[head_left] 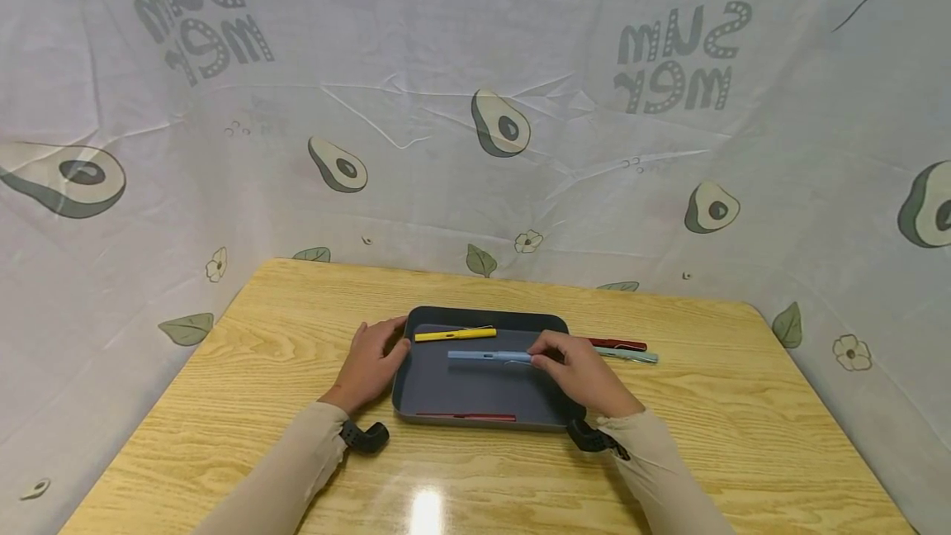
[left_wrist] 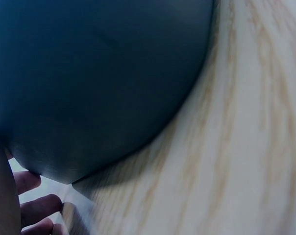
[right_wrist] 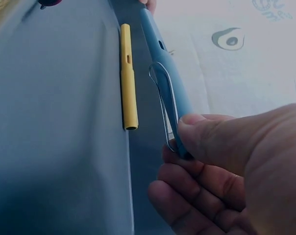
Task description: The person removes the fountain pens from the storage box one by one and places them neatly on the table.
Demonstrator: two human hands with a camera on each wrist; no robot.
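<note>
My right hand [head_left: 575, 366] pinches a light blue pen [head_left: 483, 356] between thumb and fingers at its clip end. The pen lies level over the dark grey tray [head_left: 483, 390], and its wire clip shows plainly in the right wrist view. A yellow pen [head_left: 455, 335] lies in the tray towards the far side. Along the near wall a red pen [head_left: 475, 417] is partly hidden by the rim. My left hand [head_left: 371, 357] holds the tray's left side, thumb at the rim; in the left wrist view its fingers [left_wrist: 42, 208] are round the far corner.
Right of the tray, a dark red pen [head_left: 620, 344] and a pale mint pen [head_left: 631, 355] lie side by side on the wooden table [head_left: 728, 403], partly hidden behind my right hand. A printed curtain [head_left: 416, 213] hangs behind the table and along its sides.
</note>
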